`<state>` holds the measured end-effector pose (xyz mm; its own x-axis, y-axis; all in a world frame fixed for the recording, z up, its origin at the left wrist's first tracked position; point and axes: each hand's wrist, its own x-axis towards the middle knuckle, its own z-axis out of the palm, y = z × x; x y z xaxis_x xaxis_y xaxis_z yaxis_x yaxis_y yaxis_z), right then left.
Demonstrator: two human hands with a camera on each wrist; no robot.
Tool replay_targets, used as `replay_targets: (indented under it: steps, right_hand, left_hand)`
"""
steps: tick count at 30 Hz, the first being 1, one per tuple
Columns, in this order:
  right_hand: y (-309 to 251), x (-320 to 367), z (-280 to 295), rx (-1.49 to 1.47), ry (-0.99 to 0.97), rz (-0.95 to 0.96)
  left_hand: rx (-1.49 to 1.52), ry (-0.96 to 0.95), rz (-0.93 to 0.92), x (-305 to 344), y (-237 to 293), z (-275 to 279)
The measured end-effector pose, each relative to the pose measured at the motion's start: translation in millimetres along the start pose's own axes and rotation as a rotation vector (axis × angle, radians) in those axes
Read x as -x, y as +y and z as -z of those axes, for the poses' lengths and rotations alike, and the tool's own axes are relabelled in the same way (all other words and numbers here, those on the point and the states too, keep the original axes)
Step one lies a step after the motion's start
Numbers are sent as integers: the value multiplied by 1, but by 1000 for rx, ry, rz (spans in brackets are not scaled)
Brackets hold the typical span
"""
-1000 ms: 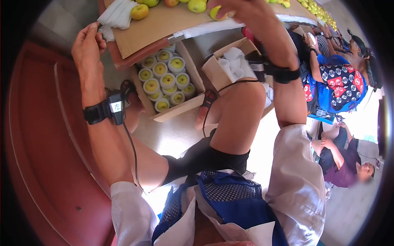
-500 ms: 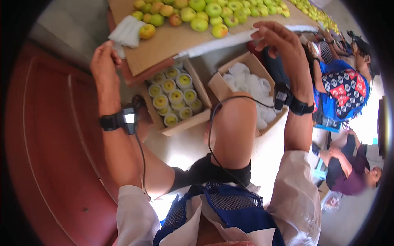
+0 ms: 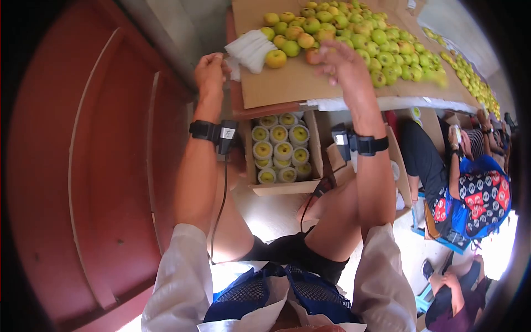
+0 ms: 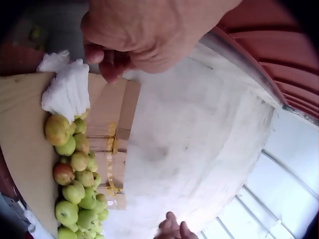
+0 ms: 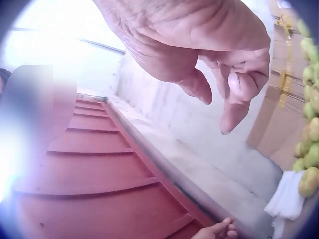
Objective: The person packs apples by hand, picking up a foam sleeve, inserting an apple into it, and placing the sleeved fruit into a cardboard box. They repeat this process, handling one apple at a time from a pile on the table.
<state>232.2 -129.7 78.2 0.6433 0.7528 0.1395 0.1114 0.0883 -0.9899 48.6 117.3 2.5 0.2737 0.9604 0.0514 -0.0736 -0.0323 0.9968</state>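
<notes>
My left hand (image 3: 211, 73) is raised beside the white foam nets (image 3: 251, 51) at the table's left end. In the left wrist view that hand (image 4: 144, 37) has loosely curled fingers and no object visible in them. Over the table's front edge, my right hand (image 3: 347, 71) hangs with spread, bent fingers. The right wrist view shows this hand (image 5: 214, 57) holding nothing. Green and reddish apples (image 3: 379, 37) lie in a pile beyond it. One yellowish apple (image 3: 275, 58) touches the nets.
Below the table, a cardboard box (image 3: 316, 145) holds apples in foam nets. A second box (image 3: 406, 166) stands right of it, partly hidden by my right arm. A red door (image 3: 105, 166) is at the left. Other people sit at the right, one wearing a patterned blue garment (image 3: 484, 193).
The head view has swung, so the table and boxes sit further right and more of the apple pile shows. Both hands stay raised; the right hand now appears nearer the apples.
</notes>
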Motion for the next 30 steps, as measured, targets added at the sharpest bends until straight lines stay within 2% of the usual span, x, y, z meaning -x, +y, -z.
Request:
replay_targets:
  steps: [2,5,9,12,18,19,22,28,30]
  right_hand:
    - [32,-4,-6,40,29,-103]
    - [49,-3,-13,3,15,-159]
    - [42,-17,-14,-25,92,-42]
    - [35,-19,-15,-84,131,-51]
    - [30,-15,-13,-124,129,-82]
    - [30,-12,-14,-130,121,-76]
    - [30,-7,-15,-144,105,-68]
    - [30,-5,-15,-140,98,-94]
    - [30,-7,-16,-116,100,-98]
  left_hand:
    - [-102,33,-40,-10,-5,0]
    - [-309,51,-129,-22,-16,1]
    - [-424,78,-243,-54,-23,-9]
    - [-441,46,-271,-55,-29,-27]
    - [-857,-55,-479,-17,-47,-54]
    - [-892,-95,-441,-17,-48,-55]
    - [-1069,-32,-593,-12,-49,-60]
    - [-1336,-135,-606,-14,-53,-70]
    - [-1338,-127,-651,-16,-56,-72]
